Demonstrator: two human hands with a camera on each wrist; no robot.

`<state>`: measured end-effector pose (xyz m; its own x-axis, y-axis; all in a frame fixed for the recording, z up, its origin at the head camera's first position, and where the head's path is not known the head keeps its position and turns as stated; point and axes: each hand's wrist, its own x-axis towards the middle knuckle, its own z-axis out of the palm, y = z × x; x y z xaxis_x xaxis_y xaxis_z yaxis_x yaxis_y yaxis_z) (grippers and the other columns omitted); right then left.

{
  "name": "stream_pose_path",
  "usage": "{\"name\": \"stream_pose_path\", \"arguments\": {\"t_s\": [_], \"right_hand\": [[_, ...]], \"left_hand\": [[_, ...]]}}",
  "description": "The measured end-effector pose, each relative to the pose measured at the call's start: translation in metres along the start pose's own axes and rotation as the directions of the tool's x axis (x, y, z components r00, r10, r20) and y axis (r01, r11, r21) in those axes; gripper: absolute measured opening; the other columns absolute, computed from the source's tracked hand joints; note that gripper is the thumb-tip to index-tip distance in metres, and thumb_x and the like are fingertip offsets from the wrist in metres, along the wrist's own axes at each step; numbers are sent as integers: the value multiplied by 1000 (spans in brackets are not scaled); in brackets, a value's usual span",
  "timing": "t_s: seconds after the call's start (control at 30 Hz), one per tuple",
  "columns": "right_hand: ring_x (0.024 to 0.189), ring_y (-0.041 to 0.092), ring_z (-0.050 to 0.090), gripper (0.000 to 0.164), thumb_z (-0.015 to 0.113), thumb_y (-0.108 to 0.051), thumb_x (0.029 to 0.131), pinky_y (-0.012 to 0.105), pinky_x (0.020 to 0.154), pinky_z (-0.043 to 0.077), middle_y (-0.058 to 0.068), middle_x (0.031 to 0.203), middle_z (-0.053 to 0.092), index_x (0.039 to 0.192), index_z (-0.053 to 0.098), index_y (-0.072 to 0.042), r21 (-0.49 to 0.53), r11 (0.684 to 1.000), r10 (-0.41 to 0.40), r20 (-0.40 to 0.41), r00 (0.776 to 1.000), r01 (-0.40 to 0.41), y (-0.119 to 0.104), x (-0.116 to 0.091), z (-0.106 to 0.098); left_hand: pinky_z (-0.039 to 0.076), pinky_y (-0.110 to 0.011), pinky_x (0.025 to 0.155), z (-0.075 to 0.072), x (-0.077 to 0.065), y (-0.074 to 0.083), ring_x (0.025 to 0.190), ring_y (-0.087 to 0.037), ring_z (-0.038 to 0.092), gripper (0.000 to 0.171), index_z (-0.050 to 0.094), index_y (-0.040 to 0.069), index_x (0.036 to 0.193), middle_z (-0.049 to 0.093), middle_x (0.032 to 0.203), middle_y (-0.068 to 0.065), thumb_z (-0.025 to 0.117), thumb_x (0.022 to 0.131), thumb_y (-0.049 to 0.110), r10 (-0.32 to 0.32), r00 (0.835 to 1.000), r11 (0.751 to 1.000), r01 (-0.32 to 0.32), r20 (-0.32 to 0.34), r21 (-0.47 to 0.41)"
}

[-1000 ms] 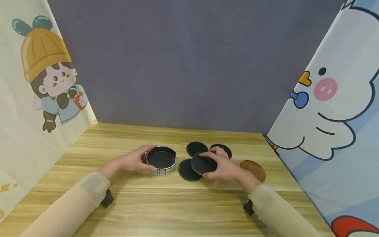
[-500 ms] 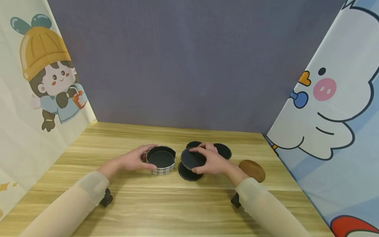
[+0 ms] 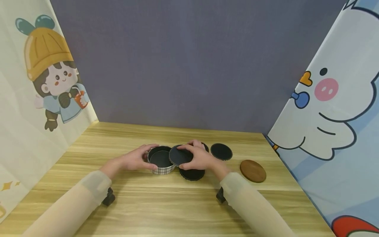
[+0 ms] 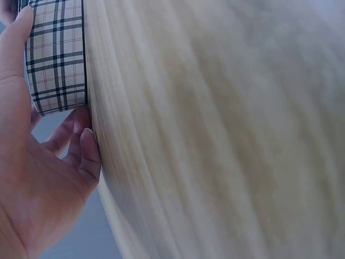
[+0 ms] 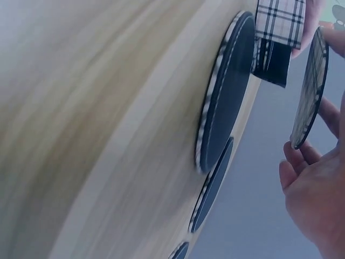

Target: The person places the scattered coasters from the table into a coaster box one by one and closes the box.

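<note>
My left hand (image 3: 134, 160) grips the side of a round, plaid-walled coaster holder (image 3: 164, 170) with a black inside, standing on the table. The left wrist view shows the thumb along its plaid wall (image 4: 58, 59). My right hand (image 3: 199, 159) pinches a round coaster (image 3: 179, 156) by its edge, black on top and plaid underneath. In the head view this coaster overlaps the holder's right rim; the right wrist view shows it raised and tilted beside the holder's notched side. A black coaster (image 3: 192, 174) lies under the right hand, and another behind it is mostly hidden.
A further black coaster (image 3: 221, 151) lies to the right of the hand on the wooden table (image 3: 165, 207). Nearer the right edge is a brown oval disc (image 3: 253, 171). A grey backdrop (image 3: 183, 65) and printed side panels enclose the table.
My right hand has carried the coaster leftward from above the other coasters to the holder's rim. My left hand has stayed on the holder.
</note>
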<state>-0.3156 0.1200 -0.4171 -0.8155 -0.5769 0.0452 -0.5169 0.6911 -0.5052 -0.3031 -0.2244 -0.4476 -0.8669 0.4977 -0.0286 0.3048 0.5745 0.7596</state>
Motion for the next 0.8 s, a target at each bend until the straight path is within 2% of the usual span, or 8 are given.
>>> {"name": "stream_pose_path", "arguments": {"t_s": [0.1,0.5,0.8], "right_hand": [[142,39,37,76,86,-54,86,61,111,41,10,162,41,156,59,-43,-6,1000,-5,10,1000,5,-5,7,4],[137,36,39,77,84,-56,86,58,113,38,10,159,43,157,59,-40,-11,999,-31,27,999,31,-20,27,16],[147,33,38,77,84,-59,87,61,119,37,8,162,44,158,59,-40,-20,999,-34,48,998,35,-30,38,23]], "left_hand": [[52,-49,110,0,1,0,121,-29,67,108,30,14,173,43,160,-31,94,89,40,-3,1000,1000,3,4,-10],[54,-38,103,-1,2,-1,122,-28,70,108,27,10,174,39,161,-31,92,92,35,14,999,997,-11,39,-78],[55,-40,105,-1,2,-2,130,-32,67,108,24,10,174,34,164,-31,91,94,34,21,998,993,-13,66,-114]]}}
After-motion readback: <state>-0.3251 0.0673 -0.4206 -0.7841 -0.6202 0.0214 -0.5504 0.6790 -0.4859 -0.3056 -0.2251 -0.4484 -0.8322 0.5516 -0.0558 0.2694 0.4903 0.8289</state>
